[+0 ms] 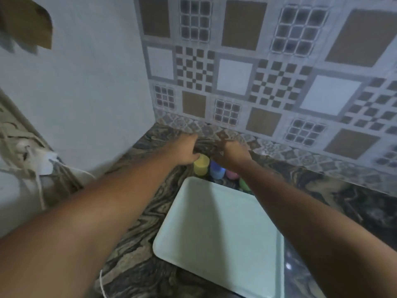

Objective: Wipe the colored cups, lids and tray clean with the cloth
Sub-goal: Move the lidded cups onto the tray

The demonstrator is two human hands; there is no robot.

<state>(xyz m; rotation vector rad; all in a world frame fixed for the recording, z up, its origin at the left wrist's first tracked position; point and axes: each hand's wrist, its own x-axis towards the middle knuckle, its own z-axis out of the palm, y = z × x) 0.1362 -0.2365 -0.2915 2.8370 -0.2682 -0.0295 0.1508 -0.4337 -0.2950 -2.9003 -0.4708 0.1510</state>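
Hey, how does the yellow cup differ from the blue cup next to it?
The yellow cup is pale yellow; the blue cup is blue. The yellow cup shows almost in full, beside the thumb of the left hand, while the blue cup has its top hidden under the right hand. Both stand on the counter just beyond the far edge of the tray and look similar in size.

Bare from elbow to fingertips, the left forearm [96, 211] spans the lower left of the frame and the right forearm [311, 222] the lower right, ending mid-frame in the blurred left hand [185, 150] and right hand [233, 153].
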